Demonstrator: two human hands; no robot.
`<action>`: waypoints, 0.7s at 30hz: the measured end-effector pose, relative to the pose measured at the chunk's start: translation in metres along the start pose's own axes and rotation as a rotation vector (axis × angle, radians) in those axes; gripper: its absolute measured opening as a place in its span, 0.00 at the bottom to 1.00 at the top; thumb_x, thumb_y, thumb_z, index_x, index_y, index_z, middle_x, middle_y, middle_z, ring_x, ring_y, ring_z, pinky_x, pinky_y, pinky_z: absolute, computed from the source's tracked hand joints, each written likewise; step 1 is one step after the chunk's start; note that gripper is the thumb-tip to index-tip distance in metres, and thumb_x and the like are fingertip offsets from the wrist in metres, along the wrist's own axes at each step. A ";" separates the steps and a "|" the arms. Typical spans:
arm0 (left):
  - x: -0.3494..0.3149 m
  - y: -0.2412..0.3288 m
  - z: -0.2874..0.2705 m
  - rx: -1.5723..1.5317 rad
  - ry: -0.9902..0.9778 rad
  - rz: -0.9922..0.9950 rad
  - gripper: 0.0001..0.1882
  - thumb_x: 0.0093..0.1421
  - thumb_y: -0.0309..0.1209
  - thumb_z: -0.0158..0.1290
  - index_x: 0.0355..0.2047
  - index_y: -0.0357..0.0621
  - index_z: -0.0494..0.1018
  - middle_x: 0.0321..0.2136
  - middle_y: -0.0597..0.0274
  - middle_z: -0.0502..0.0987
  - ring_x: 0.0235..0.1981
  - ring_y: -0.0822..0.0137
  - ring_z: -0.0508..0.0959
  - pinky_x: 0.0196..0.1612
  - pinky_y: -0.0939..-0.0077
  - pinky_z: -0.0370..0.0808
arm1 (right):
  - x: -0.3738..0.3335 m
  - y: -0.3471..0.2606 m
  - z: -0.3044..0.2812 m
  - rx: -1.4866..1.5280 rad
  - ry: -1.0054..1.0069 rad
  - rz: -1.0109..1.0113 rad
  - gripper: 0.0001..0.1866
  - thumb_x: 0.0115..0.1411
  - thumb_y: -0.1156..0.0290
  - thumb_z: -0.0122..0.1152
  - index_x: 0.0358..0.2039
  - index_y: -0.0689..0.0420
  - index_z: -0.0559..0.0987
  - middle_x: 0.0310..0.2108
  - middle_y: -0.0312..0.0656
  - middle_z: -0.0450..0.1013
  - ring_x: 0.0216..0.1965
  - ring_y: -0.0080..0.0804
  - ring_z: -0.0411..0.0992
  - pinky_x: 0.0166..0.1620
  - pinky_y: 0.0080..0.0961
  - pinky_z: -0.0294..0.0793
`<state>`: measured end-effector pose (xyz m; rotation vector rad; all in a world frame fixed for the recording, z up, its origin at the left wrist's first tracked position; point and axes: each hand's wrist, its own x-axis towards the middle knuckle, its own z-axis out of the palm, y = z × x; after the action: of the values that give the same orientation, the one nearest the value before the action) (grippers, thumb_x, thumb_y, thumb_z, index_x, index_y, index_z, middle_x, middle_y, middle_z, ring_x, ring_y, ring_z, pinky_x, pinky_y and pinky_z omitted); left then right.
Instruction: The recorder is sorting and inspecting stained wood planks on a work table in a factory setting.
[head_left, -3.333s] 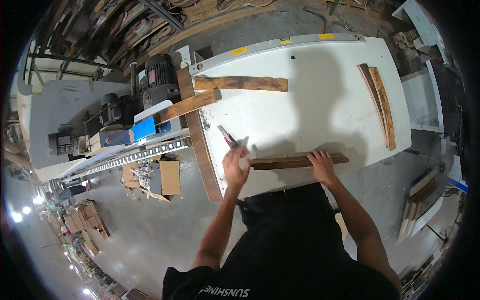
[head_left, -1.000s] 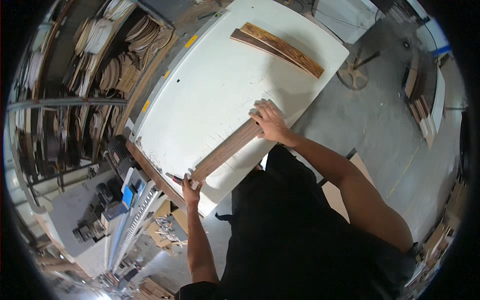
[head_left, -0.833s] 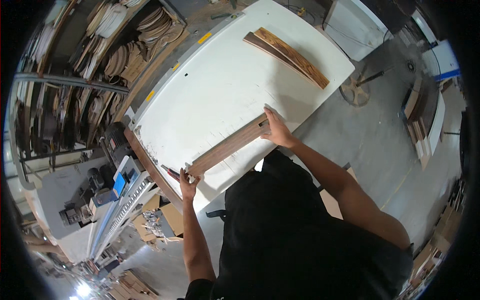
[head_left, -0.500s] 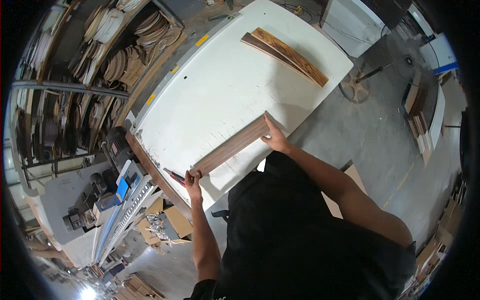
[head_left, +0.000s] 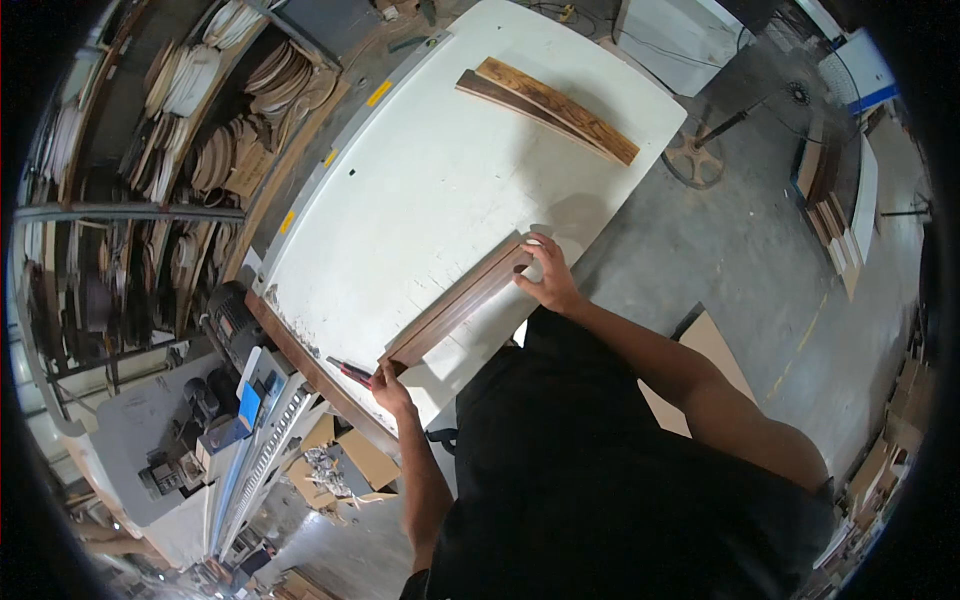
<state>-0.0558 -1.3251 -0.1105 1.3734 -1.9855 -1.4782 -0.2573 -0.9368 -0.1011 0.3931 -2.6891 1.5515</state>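
Note:
A long brown wooden plank (head_left: 455, 312) runs slantwise over the near part of the white table (head_left: 400, 215). It is tilted up on edge, with a narrow side and a broad face both showing. My left hand (head_left: 393, 388) grips its near left end, thumb and fingers closed round the corner. At the far right end my right hand (head_left: 548, 277) is closed on the plank, fingers over the top edge and thumb below. A slim red and black hand tool (head_left: 350, 371) lies just left of my left hand; its exact kind is unclear.
Two wood-grain boards (head_left: 565, 110) lie partly overlapped at the table's far end. Shelves of stacked curved pieces (head_left: 195, 80) stand at left, above a machine with a motor (head_left: 235, 318). A floor fan (head_left: 700, 160) stands right of the table; an open carton (head_left: 365, 460) sits below left.
The plank has turned from lying nearly flat to tilted on edge, with both hands still on its ends. The whole view has shifted slightly.

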 end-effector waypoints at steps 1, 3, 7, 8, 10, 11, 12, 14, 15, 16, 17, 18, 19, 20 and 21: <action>0.001 -0.009 -0.017 0.034 0.043 0.003 0.19 0.68 0.35 0.62 0.47 0.28 0.77 0.38 0.53 0.83 0.41 0.62 0.81 0.52 0.67 0.76 | 0.002 -0.013 0.006 -0.032 0.010 -0.015 0.35 0.58 0.64 0.75 0.63 0.58 0.71 0.67 0.54 0.65 0.68 0.52 0.64 0.69 0.42 0.64; -0.022 0.011 0.007 0.148 0.231 0.074 0.22 0.65 0.37 0.64 0.48 0.29 0.76 0.46 0.48 0.80 0.48 0.60 0.78 0.57 0.64 0.73 | -0.003 -0.009 -0.002 -0.064 0.052 -0.022 0.34 0.59 0.62 0.75 0.62 0.57 0.70 0.66 0.54 0.65 0.68 0.53 0.63 0.69 0.43 0.64; -0.030 0.054 -0.008 -0.262 0.257 0.231 0.15 0.69 0.31 0.60 0.48 0.34 0.71 0.44 0.56 0.76 0.46 0.63 0.74 0.52 0.67 0.72 | 0.007 -0.039 -0.014 0.248 -0.008 -0.047 0.34 0.61 0.61 0.73 0.62 0.57 0.67 0.62 0.53 0.67 0.67 0.51 0.65 0.67 0.43 0.65; -0.035 0.078 -0.003 -0.286 0.236 0.261 0.16 0.70 0.32 0.60 0.49 0.35 0.71 0.44 0.57 0.76 0.46 0.65 0.74 0.50 0.69 0.72 | 0.011 -0.049 -0.028 0.300 -0.067 0.006 0.33 0.63 0.64 0.71 0.63 0.57 0.65 0.60 0.51 0.69 0.65 0.48 0.68 0.66 0.42 0.67; -0.043 0.132 0.009 -0.300 0.204 0.330 0.17 0.71 0.34 0.60 0.53 0.37 0.71 0.44 0.60 0.76 0.44 0.68 0.74 0.47 0.72 0.71 | 0.021 -0.051 -0.048 0.322 -0.049 0.099 0.30 0.64 0.65 0.70 0.62 0.57 0.67 0.59 0.50 0.70 0.63 0.46 0.69 0.65 0.40 0.68; -0.045 0.155 0.013 -0.289 0.200 0.367 0.18 0.71 0.34 0.60 0.55 0.38 0.71 0.43 0.61 0.76 0.43 0.70 0.73 0.45 0.74 0.71 | 0.028 -0.049 -0.053 0.359 -0.055 0.188 0.27 0.65 0.65 0.69 0.60 0.58 0.70 0.58 0.49 0.70 0.62 0.45 0.70 0.64 0.38 0.69; -0.045 0.173 0.015 -0.258 0.136 0.371 0.19 0.72 0.35 0.59 0.58 0.42 0.71 0.42 0.64 0.75 0.41 0.72 0.72 0.44 0.76 0.71 | 0.036 -0.044 -0.063 0.355 -0.045 0.181 0.27 0.65 0.65 0.69 0.60 0.58 0.70 0.58 0.49 0.70 0.62 0.45 0.70 0.64 0.38 0.69; -0.027 0.191 0.016 -0.364 -0.040 0.439 0.20 0.73 0.37 0.58 0.59 0.43 0.71 0.41 0.64 0.75 0.41 0.72 0.73 0.44 0.76 0.72 | 0.054 -0.033 -0.083 0.481 -0.170 0.253 0.26 0.63 0.57 0.71 0.55 0.58 0.76 0.57 0.51 0.70 0.64 0.47 0.69 0.65 0.44 0.68; -0.023 0.204 0.022 -0.431 -0.119 0.427 0.19 0.73 0.37 0.58 0.60 0.44 0.71 0.42 0.64 0.76 0.42 0.72 0.74 0.45 0.75 0.74 | 0.061 -0.035 -0.093 0.482 -0.166 0.235 0.26 0.63 0.57 0.71 0.55 0.58 0.76 0.57 0.51 0.70 0.64 0.47 0.69 0.65 0.44 0.68; -0.023 0.214 0.034 -0.614 -0.194 0.299 0.18 0.74 0.37 0.57 0.60 0.47 0.71 0.45 0.64 0.77 0.47 0.70 0.77 0.50 0.69 0.79 | 0.066 -0.038 -0.104 0.156 -0.216 0.073 0.28 0.61 0.52 0.72 0.53 0.58 0.78 0.57 0.51 0.70 0.64 0.49 0.68 0.65 0.48 0.67; -0.016 0.222 0.043 -0.639 -0.215 0.251 0.16 0.74 0.35 0.56 0.58 0.49 0.72 0.47 0.63 0.78 0.50 0.68 0.79 0.52 0.62 0.82 | 0.071 -0.047 -0.118 -0.174 -0.251 -0.088 0.30 0.59 0.47 0.73 0.51 0.58 0.80 0.56 0.52 0.70 0.64 0.51 0.67 0.66 0.53 0.66; -0.013 0.227 0.052 -0.622 -0.232 0.226 0.15 0.73 0.35 0.57 0.58 0.49 0.72 0.47 0.63 0.79 0.49 0.68 0.79 0.50 0.62 0.83 | 0.073 -0.060 -0.127 -0.448 -0.126 -0.339 0.38 0.55 0.41 0.73 0.55 0.57 0.78 0.58 0.55 0.68 0.64 0.55 0.66 0.67 0.62 0.62; -0.011 0.232 0.063 -0.605 -0.247 0.203 0.15 0.73 0.35 0.57 0.57 0.50 0.73 0.47 0.64 0.79 0.48 0.68 0.79 0.49 0.62 0.83 | 0.077 -0.067 -0.126 -0.446 -0.116 -0.366 0.38 0.55 0.41 0.73 0.55 0.57 0.78 0.58 0.55 0.68 0.64 0.55 0.66 0.67 0.62 0.62; -0.013 0.240 0.085 -0.603 -0.304 0.205 0.15 0.72 0.36 0.59 0.56 0.52 0.74 0.45 0.64 0.80 0.47 0.69 0.80 0.48 0.63 0.83 | 0.080 -0.071 -0.130 -0.442 -0.157 -0.440 0.37 0.53 0.44 0.75 0.57 0.54 0.77 0.58 0.53 0.70 0.63 0.53 0.68 0.68 0.56 0.63; -0.021 0.252 0.101 -0.616 -0.349 0.200 0.16 0.71 0.38 0.61 0.56 0.53 0.74 0.46 0.64 0.80 0.46 0.69 0.80 0.48 0.62 0.82 | 0.083 -0.075 -0.130 -0.428 -0.207 -0.527 0.38 0.51 0.46 0.76 0.58 0.51 0.76 0.58 0.52 0.71 0.63 0.52 0.70 0.68 0.51 0.65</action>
<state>-0.2446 -1.2481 0.0706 0.6774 -1.5600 -2.0920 -0.3362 -0.8786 0.0399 1.1666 -2.6371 0.8119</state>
